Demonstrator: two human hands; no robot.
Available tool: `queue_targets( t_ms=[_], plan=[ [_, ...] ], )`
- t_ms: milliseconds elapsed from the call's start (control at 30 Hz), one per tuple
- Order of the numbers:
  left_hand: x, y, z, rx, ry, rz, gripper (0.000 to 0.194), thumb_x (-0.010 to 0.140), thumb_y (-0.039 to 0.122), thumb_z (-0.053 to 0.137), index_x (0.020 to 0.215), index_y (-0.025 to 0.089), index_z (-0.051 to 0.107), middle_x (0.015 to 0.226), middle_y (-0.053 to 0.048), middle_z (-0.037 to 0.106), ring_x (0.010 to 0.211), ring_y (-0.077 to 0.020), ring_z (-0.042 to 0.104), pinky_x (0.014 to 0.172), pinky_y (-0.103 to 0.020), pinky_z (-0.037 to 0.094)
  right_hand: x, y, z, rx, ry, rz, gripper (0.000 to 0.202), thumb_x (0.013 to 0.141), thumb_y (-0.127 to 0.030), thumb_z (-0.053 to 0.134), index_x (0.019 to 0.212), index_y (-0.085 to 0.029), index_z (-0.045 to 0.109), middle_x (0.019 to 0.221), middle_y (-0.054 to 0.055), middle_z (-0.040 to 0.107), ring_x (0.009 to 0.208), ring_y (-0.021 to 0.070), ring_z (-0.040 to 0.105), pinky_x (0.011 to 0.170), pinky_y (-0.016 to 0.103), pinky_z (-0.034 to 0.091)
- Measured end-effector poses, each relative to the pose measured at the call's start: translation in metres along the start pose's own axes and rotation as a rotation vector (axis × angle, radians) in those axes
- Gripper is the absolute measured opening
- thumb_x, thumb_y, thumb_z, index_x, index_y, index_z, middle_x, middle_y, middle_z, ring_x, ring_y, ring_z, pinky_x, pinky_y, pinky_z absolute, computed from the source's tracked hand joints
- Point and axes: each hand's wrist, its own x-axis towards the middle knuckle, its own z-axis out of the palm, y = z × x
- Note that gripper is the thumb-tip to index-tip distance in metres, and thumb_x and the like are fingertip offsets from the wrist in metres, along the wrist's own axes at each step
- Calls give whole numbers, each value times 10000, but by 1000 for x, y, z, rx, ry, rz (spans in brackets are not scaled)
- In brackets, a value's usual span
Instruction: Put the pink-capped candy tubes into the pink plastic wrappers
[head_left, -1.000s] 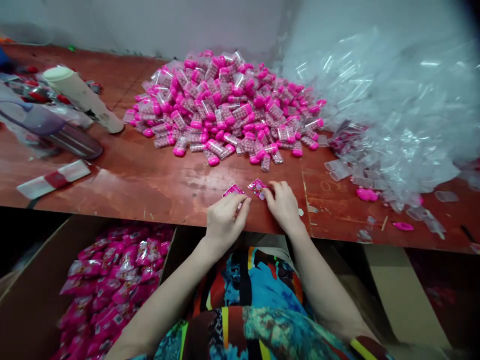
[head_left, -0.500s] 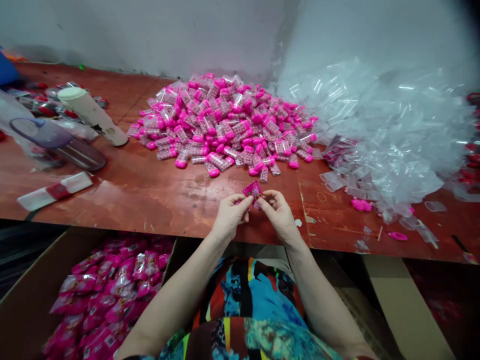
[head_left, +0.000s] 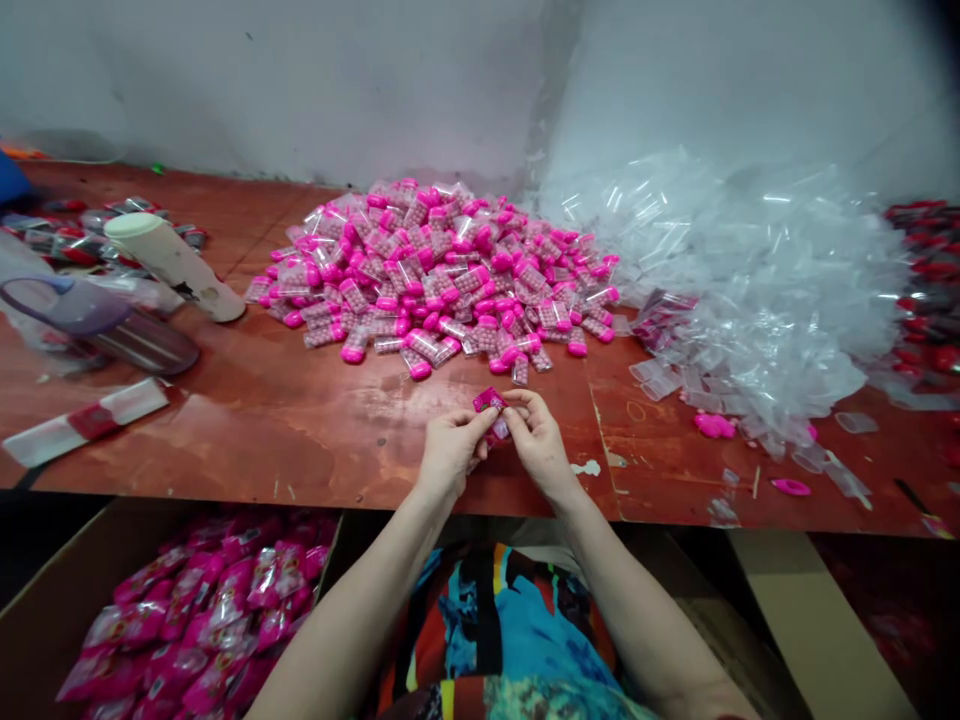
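Just above the front edge of the red-brown table [head_left: 300,440], my left hand [head_left: 454,445] pinches a small pink printed packet [head_left: 489,400] from the left. My right hand [head_left: 534,432] closes its fingers on the packet's right side, close to the left fingertips. The packet's lower part is partly covered by the fingers. Beyond both hands lies a large heap of clear little bottles with pink caps [head_left: 442,270], filled with pale pink beads. The nearest bottles rest a little above the packet in the view.
Right of the heap is a pile of clear plastic pieces [head_left: 780,300]. A purple bottle [head_left: 142,330], a white tumbler [head_left: 180,265] and a white folded strip [head_left: 90,422] lie at left. Below the edge, a cardboard box [head_left: 45,570] holds pink packages [head_left: 225,600].
The view has tilted, so the table and heap appear lower and slightly left. Both hands still hold the packet, with the right fingers now closer to the left ones.
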Motion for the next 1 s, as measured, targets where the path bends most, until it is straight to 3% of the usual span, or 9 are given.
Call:
queue_targets(
  t_ms=[100, 200, 333, 400, 467, 533, 633, 800, 1000],
  plan=[
    [5, 4, -2, -30, 13, -4, 462, 734, 496, 894, 608, 171, 591, 416, 19, 504, 357, -60, 338, 403, -256, 180, 11, 6, -5, -150, -11, 7, 254, 992, -471, 540, 1131, -269, 607, 786, -17, 668, 665, 184, 620, 657, 311, 509],
    [9, 13, -7, -64, 25, -14, 410, 767, 442, 890, 671, 161, 607, 438, 24, 513, 388, -55, 354, 415, -242, 173, 37, 14, -20, -352, 52, 31, 310, 1017, -496, 474, 1137, -248, 615, 791, 13, 677, 736, 230, 648, 739, 358, 518],
    [13, 21, -7, -150, 19, -39, 318, 818, 339, 863, 749, 147, 619, 478, 45, 496, 417, -47, 377, 411, -217, 173, 75, 25, -33, -715, 184, 51, 296, 955, -386, 581, 1163, -183, 636, 1151, 176, 729, 1120, 361, 648, 1015, 500, 457],
    [14, 22, -4, -191, 20, -59, 310, 814, 303, 862, 741, 145, 606, 502, 43, 508, 414, -39, 378, 399, -200, 174, 86, 29, -34, -965, 184, 62, 416, 942, -367, 611, 1288, -136, 618, 1312, 241, 685, 1234, 416, 608, 1064, 553, 434],
    [13, 23, -3, -243, 30, -72, 330, 773, 285, 888, 723, 146, 592, 520, 39, 527, 401, -34, 377, 383, -183, 176, 88, 33, -35, -1059, 152, 62, 507, 937, -343, 619, 1389, -117, 578, 1367, 254, 667, 1253, 423, 609, 1065, 561, 449],
    [12, 25, -3, -297, 49, -83, 348, 721, 269, 919, 716, 145, 594, 522, 40, 534, 388, -37, 387, 367, -169, 185, 84, 37, -40, -968, 110, 39, 498, 932, -321, 610, 1395, -137, 586, 1320, 213, 704, 1181, 381, 659, 1039, 522, 486],
    [9, 28, -4, -364, 74, -100, 317, 724, 223, 910, 708, 137, 605, 509, 44, 526, 379, -42, 415, 350, -151, 200, 69, 40, -50, -602, 72, -17, 421, 932, -402, 626, 1288, -178, 652, 1156, 123, 758, 1006, 293, 710, 941, 425, 545],
    [1, 30, -3, -487, 62, -128, 188, 851, 116, 779, 737, 115, 630, 547, 27, 562, 381, -26, 412, 337, -131, 228, 28, 33, -57, 12, 117, 64, 446, 879, -461, 734, 1256, -232, 667, 928, 7, 705, 668, 151, 606, 639, 287, 530],
    [-7, 17, -1, -532, 61, -149, 218, 875, 115, 774, 739, 138, 605, 557, 38, 565, 379, -32, 439, 344, -131, 271, -14, 17, -51, 270, 80, 161, 387, 860, -441, 786, 1188, -258, 693, 955, 8, 683, 670, 130, 594, 650, 291, 545]
  ],
)
